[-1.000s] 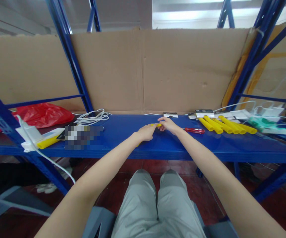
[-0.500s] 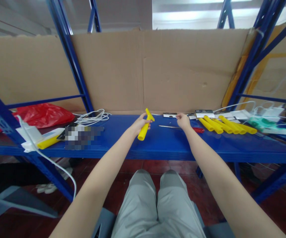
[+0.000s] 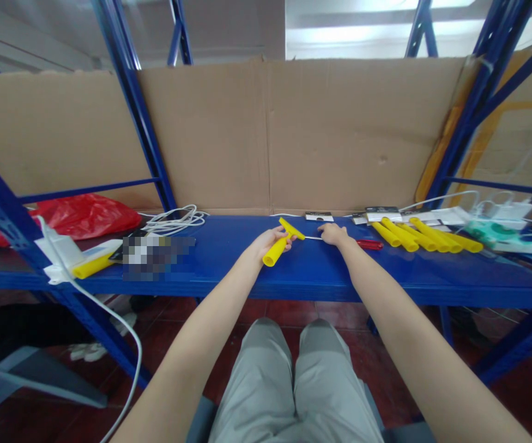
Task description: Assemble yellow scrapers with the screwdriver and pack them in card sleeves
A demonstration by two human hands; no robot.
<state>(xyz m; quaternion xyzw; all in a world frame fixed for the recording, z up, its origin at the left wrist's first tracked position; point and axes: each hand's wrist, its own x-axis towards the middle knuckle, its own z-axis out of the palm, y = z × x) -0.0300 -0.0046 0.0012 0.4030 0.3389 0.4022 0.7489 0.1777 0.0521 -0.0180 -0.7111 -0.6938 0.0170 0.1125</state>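
Observation:
My left hand point(image 3: 273, 243) is wrapped round a yellow T-shaped scraper point(image 3: 275, 251), its hollow round handle end facing me and its narrow crosspiece up and to the right. My right hand point(image 3: 334, 234) is down at the blue tabletop, fingertips bent together; anything small between them is hidden. Beneath that hand lies a screwdriver point(image 3: 370, 245) with a red handle, its thin metal shaft partly covered and its tip close to the scraper's head. A black-and-white packet point(image 3: 319, 216) lies just behind the right fingers.
Several yellow tubular handles point(image 3: 425, 236) lie in a row at the right, beside packets point(image 3: 383, 214) and a green-and-white power strip point(image 3: 501, 237). White cable point(image 3: 176, 218), a red plastic bag point(image 3: 85, 215) and another yellow handle point(image 3: 93, 266) are at the left. Cardboard point(image 3: 210, 135) stands behind.
My right hand has moved slightly left and down onto the tabletop where a small speck lay. My left hand has shifted right and turned the scraper, its crosspiece now slanting down to the right.

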